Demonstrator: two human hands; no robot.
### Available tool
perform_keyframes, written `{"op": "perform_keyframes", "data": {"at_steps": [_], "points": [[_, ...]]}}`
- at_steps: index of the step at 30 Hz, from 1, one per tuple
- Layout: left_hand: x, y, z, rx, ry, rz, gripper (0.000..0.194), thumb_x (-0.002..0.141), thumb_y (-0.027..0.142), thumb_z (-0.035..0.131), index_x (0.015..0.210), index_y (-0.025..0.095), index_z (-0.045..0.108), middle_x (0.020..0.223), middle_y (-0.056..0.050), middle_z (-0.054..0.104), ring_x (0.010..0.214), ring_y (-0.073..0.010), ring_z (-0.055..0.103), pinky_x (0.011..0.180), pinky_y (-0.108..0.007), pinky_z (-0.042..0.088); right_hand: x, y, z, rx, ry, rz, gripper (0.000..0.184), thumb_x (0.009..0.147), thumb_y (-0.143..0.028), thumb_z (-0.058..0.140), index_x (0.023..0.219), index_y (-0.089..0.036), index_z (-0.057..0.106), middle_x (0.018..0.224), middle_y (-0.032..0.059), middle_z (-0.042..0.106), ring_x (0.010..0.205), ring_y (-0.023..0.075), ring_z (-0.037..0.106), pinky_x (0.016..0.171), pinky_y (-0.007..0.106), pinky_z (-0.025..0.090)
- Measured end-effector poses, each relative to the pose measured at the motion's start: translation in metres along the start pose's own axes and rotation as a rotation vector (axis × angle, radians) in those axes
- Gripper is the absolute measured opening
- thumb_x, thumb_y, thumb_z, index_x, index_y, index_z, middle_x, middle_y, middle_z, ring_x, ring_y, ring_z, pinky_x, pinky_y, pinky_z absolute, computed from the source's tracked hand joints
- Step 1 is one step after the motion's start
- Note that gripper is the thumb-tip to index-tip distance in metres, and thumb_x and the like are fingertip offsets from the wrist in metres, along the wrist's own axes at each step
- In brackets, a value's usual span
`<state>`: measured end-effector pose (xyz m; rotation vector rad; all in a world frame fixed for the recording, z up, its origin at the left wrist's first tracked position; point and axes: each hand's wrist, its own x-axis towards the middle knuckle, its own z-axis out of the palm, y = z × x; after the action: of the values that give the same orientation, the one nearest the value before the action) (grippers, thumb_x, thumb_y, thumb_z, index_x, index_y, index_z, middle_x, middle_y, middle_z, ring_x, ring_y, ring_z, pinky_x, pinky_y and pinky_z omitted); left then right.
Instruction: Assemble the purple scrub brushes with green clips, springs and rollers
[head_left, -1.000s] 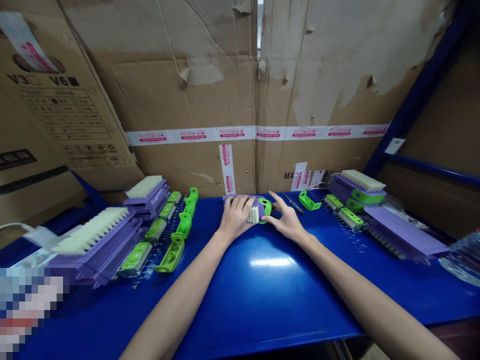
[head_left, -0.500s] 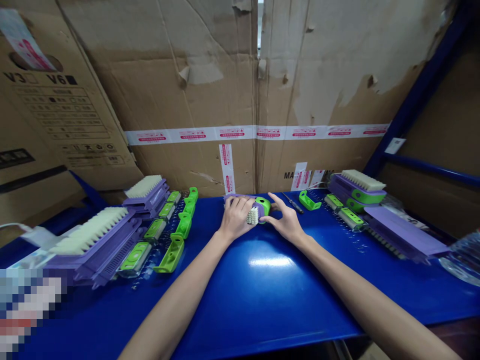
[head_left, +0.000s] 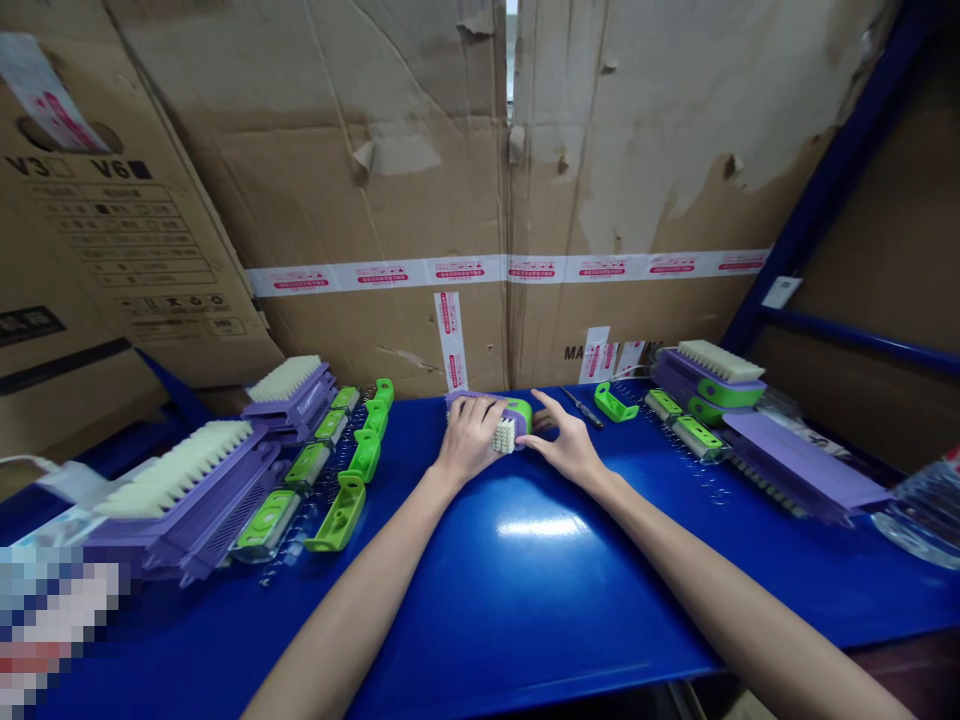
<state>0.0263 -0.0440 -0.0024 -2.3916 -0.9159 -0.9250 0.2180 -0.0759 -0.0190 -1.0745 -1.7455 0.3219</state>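
A purple brush (head_left: 517,428) with pale bristles (head_left: 503,436) lies on the blue table near its back. My left hand (head_left: 471,435) is wrapped over the brush from above, hiding much of its body. On the right end of the brush is a bright green end cap (head_left: 519,408). My right hand (head_left: 566,440) is beside that end, index finger stretched out and thumb apart from it. The right thumb tip touches or nearly touches the brush end; the other fingers are curled and partly hidden.
A screwdriver (head_left: 582,408) and a loose green cap (head_left: 615,402) lie right of my hands. Several green caps (head_left: 364,455) stand in a row at left, beside green-topped blocks (head_left: 307,462) and stacked purple brushes (head_left: 180,470). More brushes (head_left: 720,375) are stacked at right. Cardboard (head_left: 375,200) stands behind.
The brush has turned slightly under my hands, and the dark hole in its green end cap no longer shows. Both hands keep nearly the same places; the view has shifted a little.
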Motion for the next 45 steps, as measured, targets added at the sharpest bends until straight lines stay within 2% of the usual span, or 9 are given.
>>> {"op": "perform_keyframes", "data": {"at_steps": [7, 11, 13, 17, 24, 31, 35, 41, 45], "points": [[-0.002, 0.0, -0.001, -0.021, 0.013, -0.018, 0.055, 0.079, 0.042, 0.059, 0.127, 0.016, 0.05, 0.116, -0.015, 0.059, 0.108, -0.0291, 0.054, 0.099, -0.047, 0.034, 0.003, -0.009, 0.002, 0.092, 0.074, 0.079, 0.072, 0.071, -0.043, 0.072, 0.133, -0.019, 0.045, 0.082, 0.0026, 0.065, 0.072, 0.0171, 0.064, 0.073, 0.035, 0.056], [-0.004, -0.002, 0.0, 0.0, 0.104, -0.102, 0.073, 0.073, 0.056, 0.063, 0.131, 0.015, 0.043, 0.125, -0.019, 0.054, 0.12, -0.033, 0.048, 0.107, -0.055, 0.024, 0.008, -0.012, 0.005, 0.192, 0.147, 0.224, 0.069, 0.073, -0.044, 0.068, 0.132, -0.016, 0.044, 0.077, 0.0017, 0.065, 0.069, 0.0165, 0.063, 0.067, 0.032, 0.055], [-0.005, -0.003, 0.001, -0.003, 0.124, -0.154, 0.078, 0.07, 0.063, 0.063, 0.127, 0.014, 0.046, 0.123, -0.019, 0.054, 0.118, -0.0337, 0.049, 0.105, -0.055, 0.03, 0.01, -0.009, 0.005, 0.255, 0.136, 0.335, 0.071, 0.074, -0.046, 0.067, 0.132, -0.013, 0.043, 0.073, 0.0012, 0.065, 0.064, 0.0163, 0.063, 0.061, 0.03, 0.055], [-0.006, -0.005, 0.004, -0.053, 0.069, -0.202, 0.076, 0.065, 0.064, 0.068, 0.119, 0.013, 0.051, 0.118, -0.017, 0.056, 0.109, -0.0306, 0.055, 0.091, -0.043, 0.047, 0.013, 0.0, 0.008, 0.304, 0.087, 0.481, 0.063, 0.075, -0.043, 0.064, 0.127, -0.011, 0.047, 0.064, 0.0003, 0.064, 0.05, 0.0149, 0.06, 0.049, 0.028, 0.052], [-0.007, -0.008, 0.005, -0.084, 0.014, -0.202, 0.064, 0.069, 0.06, 0.067, 0.114, 0.016, 0.055, 0.114, -0.013, 0.06, 0.107, -0.027, 0.056, 0.084, -0.039, 0.053, 0.013, 0.008, 0.01, 0.118, 0.036, 0.431, 0.044, 0.083, -0.037, 0.054, 0.121, -0.015, 0.053, 0.071, 0.0039, 0.068, 0.054, 0.0175, 0.063, 0.056, 0.033, 0.054], [-0.006, -0.008, 0.005, -0.104, -0.02, -0.192, 0.06, 0.07, 0.055, 0.069, 0.114, 0.016, 0.057, 0.115, -0.011, 0.06, 0.108, -0.0254, 0.055, 0.089, -0.038, 0.051, 0.013, -0.001, 0.004, -0.102, -0.022, 0.361, 0.04, 0.084, -0.028, 0.054, 0.122, -0.015, 0.055, 0.09, 0.0082, 0.072, 0.086, 0.0215, 0.068, 0.081, 0.036, 0.051], [-0.005, -0.006, 0.004, -0.094, -0.073, -0.236, 0.056, 0.071, 0.051, 0.07, 0.115, 0.019, 0.058, 0.119, -0.009, 0.059, 0.113, -0.0243, 0.053, 0.085, -0.035, 0.054, 0.012, -0.006, 0.003, -0.128, -0.056, 0.356, 0.041, 0.085, -0.026, 0.054, 0.124, -0.016, 0.053, 0.098, 0.008, 0.072, 0.095, 0.0198, 0.066, 0.087, 0.032, 0.048], [-0.005, -0.006, 0.007, -0.103, -0.101, -0.263, 0.053, 0.073, 0.049, 0.069, 0.117, 0.022, 0.056, 0.124, -0.01, 0.056, 0.118, -0.0253, 0.051, 0.084, -0.037, 0.055, 0.011, -0.007, 0.002, -0.13, -0.068, 0.344, 0.042, 0.086, -0.026, 0.052, 0.126, -0.015, 0.052, 0.101, 0.009, 0.071, 0.097, 0.02, 0.065, 0.088, 0.032, 0.047], [-0.007, -0.008, 0.01, -0.124, -0.093, -0.255, 0.056, 0.073, 0.047, 0.069, 0.121, 0.021, 0.054, 0.13, -0.011, 0.052, 0.122, -0.027, 0.048, 0.091, -0.04, 0.052, 0.009, -0.007, -0.002, -0.122, -0.069, 0.307, 0.042, 0.086, -0.027, 0.05, 0.127, -0.015, 0.05, 0.096, 0.007, 0.071, 0.083, 0.0179, 0.067, 0.079, 0.03, 0.05]]}}
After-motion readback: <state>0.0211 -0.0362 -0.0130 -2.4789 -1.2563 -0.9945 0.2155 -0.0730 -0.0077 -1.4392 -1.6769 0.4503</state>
